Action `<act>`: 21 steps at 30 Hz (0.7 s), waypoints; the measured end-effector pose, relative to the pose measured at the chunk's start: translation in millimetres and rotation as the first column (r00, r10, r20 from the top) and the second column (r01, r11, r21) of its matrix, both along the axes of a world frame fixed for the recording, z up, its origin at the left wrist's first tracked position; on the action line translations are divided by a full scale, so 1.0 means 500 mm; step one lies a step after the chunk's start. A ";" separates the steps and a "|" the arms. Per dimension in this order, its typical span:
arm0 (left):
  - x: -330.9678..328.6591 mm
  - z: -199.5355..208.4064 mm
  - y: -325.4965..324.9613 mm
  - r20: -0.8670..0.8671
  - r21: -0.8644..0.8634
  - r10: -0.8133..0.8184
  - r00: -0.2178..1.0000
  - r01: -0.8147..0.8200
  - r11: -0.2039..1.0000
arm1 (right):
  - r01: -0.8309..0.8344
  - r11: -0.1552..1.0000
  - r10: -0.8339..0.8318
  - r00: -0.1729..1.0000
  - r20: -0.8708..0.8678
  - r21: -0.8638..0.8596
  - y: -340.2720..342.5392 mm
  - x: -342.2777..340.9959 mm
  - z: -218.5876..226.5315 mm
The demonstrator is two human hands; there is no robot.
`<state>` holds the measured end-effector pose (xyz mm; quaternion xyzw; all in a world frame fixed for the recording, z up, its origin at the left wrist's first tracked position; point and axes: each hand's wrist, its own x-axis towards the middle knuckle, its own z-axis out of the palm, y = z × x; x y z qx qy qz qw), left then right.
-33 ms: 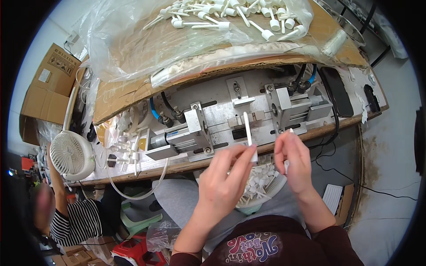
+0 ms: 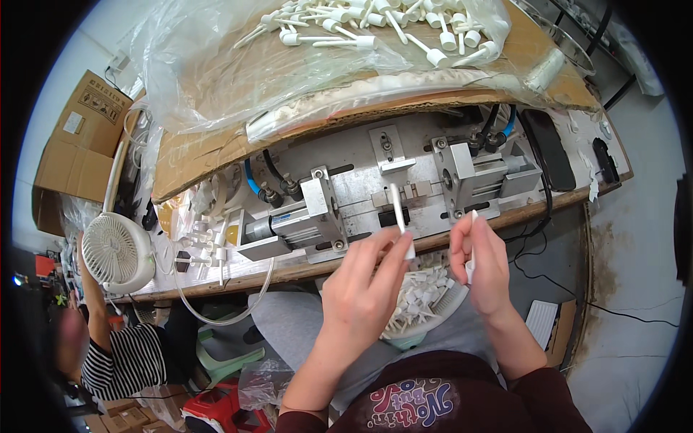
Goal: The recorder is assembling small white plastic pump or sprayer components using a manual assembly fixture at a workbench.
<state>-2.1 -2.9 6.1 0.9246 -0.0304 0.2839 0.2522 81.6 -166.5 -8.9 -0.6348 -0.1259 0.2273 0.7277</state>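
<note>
My left hand (image 2: 364,289) pinches a white stemmed cap (image 2: 399,213) between thumb and fingertips. Its long thin stem points up and away, in front of the metal fixture block (image 2: 415,193) at the middle of the bench. To the right, my right hand (image 2: 482,263) is closed with curled fingers. Small white pieces (image 2: 470,271) show at its palm and at the fingertips; their full shape is hidden. Below and between both hands, a round bowl (image 2: 456,309) in my lap holds many small white plastic parts (image 2: 422,296).
Two pneumatic clamp units, left (image 2: 292,224) and right (image 2: 480,173), flank the block. Behind, a cardboard sheet (image 2: 346,108) carries a plastic bag of white stemmed caps (image 2: 368,18). A white fan (image 2: 118,252) stands left, near a person in striped clothing (image 2: 133,361). A phone (image 2: 548,148) lies right.
My left hand has shifted slightly, and the stem's tip has moved a little to the left. More of the white piece shows at my right palm.
</note>
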 end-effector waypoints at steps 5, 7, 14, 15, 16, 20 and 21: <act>0.018 -0.003 0.007 -0.074 0.224 0.080 0.994 -0.061 0.973 | -0.016 0.999 0.015 1.000 0.026 0.039 -0.010 -0.010 0.013; 0.024 0.007 0.008 -0.095 0.239 0.089 0.991 -0.065 0.969 | 0.018 0.999 -0.024 0.990 0.135 0.049 -0.011 -0.012 0.010; 0.024 0.012 0.013 -0.150 0.195 0.103 0.983 -0.073 0.978 | 0.033 0.999 -0.030 0.972 0.232 -0.008 -0.019 -0.009 0.046; 0.026 0.017 0.013 -0.150 0.188 0.098 0.984 -0.069 0.980 | 0.019 0.998 -0.026 0.992 0.120 0.064 -0.018 -0.006 0.052; 0.024 0.023 0.015 -0.166 0.000 0.032 0.986 -0.032 0.999 | 0.002 0.996 -0.007 0.998 0.058 0.089 -0.017 -0.002 0.054; 0.008 0.061 0.017 0.000 -0.421 -0.214 0.977 0.195 0.886 | -0.095 0.985 0.102 0.994 -0.046 0.146 0.018 0.028 0.077; 0.002 0.059 0.026 0.076 -0.346 -0.236 0.969 0.248 0.905 | -0.163 0.978 0.169 0.985 -0.038 0.128 0.035 0.037 0.091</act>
